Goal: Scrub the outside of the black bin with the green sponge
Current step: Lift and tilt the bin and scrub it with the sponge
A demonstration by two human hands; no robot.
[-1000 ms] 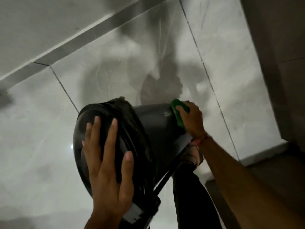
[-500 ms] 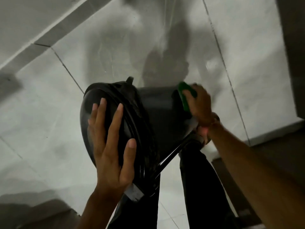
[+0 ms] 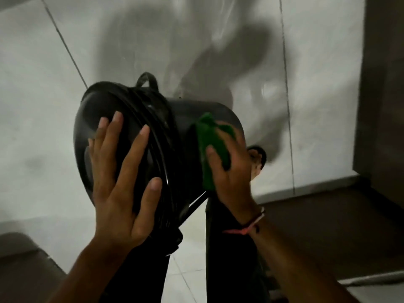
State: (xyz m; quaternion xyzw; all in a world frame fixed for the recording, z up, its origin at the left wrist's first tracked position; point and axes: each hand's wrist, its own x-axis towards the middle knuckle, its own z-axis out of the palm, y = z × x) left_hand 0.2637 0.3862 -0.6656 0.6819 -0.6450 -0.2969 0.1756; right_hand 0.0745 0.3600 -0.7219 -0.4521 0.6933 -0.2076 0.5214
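Note:
The black bin (image 3: 181, 119) is tipped on its side in front of me, lid end toward the left, a small handle loop sticking up at its top. My left hand (image 3: 122, 178) lies flat with spread fingers on the closed lid. My right hand (image 3: 231, 171) presses the green sponge (image 3: 211, 145) against the bin's outer side wall, near the lid rim. The far end of the bin is partly hidden behind my right hand.
A wet white tiled floor (image 3: 43, 106) with dark grout lines lies below. My dark trouser legs (image 3: 231, 259) are under the bin. A brown wall or door frame (image 3: 380, 106) rises at the right, with a dark step (image 3: 328, 226) beside it.
My right hand slid the sponge from the bin's far end back along the side wall toward the lid. The view shifted and the bin sits higher in frame. My left hand stayed on the lid.

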